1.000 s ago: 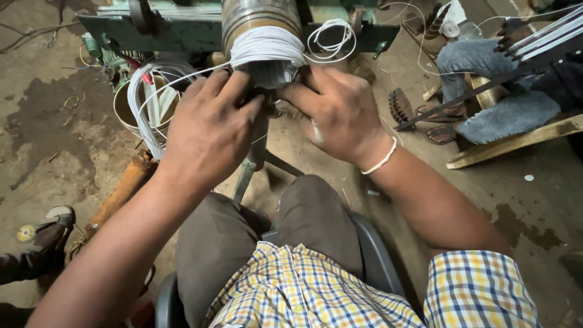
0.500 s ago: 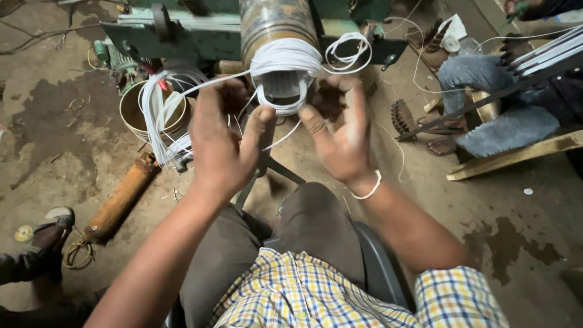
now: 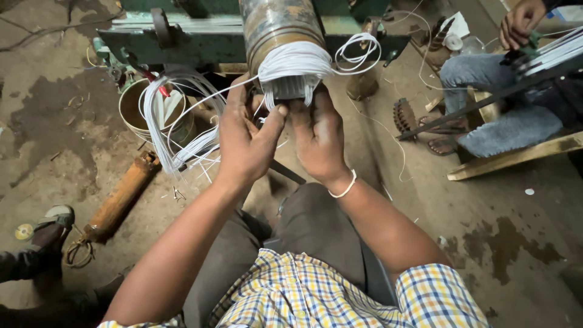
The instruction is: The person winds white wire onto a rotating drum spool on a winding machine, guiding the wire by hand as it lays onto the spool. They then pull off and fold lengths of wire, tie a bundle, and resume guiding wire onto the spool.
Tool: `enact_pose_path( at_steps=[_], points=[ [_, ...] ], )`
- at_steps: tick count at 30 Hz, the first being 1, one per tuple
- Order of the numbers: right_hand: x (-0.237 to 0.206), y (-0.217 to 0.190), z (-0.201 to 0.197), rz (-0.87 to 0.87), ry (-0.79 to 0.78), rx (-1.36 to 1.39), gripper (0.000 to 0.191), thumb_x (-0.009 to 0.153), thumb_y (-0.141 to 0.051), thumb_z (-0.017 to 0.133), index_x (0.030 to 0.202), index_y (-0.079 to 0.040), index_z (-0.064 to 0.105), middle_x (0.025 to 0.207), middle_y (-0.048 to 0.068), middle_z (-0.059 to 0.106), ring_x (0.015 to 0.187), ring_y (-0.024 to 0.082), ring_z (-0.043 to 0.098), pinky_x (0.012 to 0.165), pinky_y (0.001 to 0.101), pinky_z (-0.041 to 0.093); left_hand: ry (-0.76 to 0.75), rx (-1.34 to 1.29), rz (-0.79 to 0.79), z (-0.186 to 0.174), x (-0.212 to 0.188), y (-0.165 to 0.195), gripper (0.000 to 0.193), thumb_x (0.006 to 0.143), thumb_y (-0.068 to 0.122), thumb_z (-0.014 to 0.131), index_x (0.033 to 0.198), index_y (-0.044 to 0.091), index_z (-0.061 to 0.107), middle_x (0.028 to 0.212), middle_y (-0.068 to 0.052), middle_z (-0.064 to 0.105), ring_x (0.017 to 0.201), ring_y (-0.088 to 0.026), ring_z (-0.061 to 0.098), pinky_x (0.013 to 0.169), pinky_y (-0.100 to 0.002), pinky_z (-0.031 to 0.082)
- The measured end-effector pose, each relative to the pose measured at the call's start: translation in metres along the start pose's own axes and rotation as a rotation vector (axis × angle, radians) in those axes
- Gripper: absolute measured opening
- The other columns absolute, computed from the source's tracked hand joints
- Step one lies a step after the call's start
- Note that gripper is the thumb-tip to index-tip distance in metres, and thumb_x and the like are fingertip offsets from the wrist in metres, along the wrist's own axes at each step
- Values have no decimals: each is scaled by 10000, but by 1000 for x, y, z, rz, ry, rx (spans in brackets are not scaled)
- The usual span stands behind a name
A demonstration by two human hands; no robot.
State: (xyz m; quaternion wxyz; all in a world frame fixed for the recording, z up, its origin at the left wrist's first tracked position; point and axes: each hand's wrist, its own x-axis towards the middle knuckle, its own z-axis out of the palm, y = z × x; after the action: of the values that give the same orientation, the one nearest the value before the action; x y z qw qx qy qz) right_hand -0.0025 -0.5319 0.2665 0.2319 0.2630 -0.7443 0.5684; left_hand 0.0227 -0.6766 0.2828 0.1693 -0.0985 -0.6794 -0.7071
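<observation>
The person sits with knees under the work, both hands raised to the end of a metal cylinder (image 3: 280,27) held in a green machine frame (image 3: 182,36). The left hand (image 3: 246,143) and right hand (image 3: 319,140) press side by side against the bundle of white wire (image 3: 294,64) that wraps the cylinder's mouth; the fingers curl onto the strands, so each grip looks closed on the wire, though the fingertips are partly hidden.

A likely trouble: the strands are many and loose, and one slipping from the fingers could spring out of the bundle or cross its neighbours.

Left of the hands, more white wire loops (image 3: 167,130) hang from a round bucket (image 3: 136,112), trailing close to the left wrist where they could snag. An orange cylinder (image 3: 118,197) lies on the floor. Further right, another person in jeans (image 3: 498,91) sits handling long rods.
</observation>
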Motion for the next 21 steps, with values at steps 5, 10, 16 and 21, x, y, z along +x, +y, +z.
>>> enact_pose_path(
  at_steps=[5,10,16,21],
  points=[
    [5,5,-14,-86,-117,-206,270,1095,-275,598,1127,-10,642,908,176,697,773,336,660,701,397,513,-213,338,176,-44,-7,10,512,1054,181,626,1476,-48,448,1320,-44,599,1189,-97,567,978,-280,456],
    [3,5,-15,85,-133,-181,320,1089,-299,583,1004,3,641,834,213,666,735,396,640,656,422,493,-192,-66,-366,-62,-10,-17,397,1018,248,646,1314,-13,690,854,-27,637,673,-100,552,604,-264,448],
    [0,18,-16,146,-169,-163,350,1111,-314,509,1085,7,645,837,186,662,714,327,607,685,428,489,125,-455,-245,-5,13,-30,315,1012,149,665,1236,-72,660,974,-110,730,811,-189,697,759,-328,579],
    [-18,59,-29,7,-237,48,394,1217,-334,410,1232,26,569,1094,103,627,995,242,574,934,390,485,221,717,490,-16,-52,18,484,892,35,674,1322,-134,528,1217,-339,643,1097,-465,663,934,-432,536]
  ],
)
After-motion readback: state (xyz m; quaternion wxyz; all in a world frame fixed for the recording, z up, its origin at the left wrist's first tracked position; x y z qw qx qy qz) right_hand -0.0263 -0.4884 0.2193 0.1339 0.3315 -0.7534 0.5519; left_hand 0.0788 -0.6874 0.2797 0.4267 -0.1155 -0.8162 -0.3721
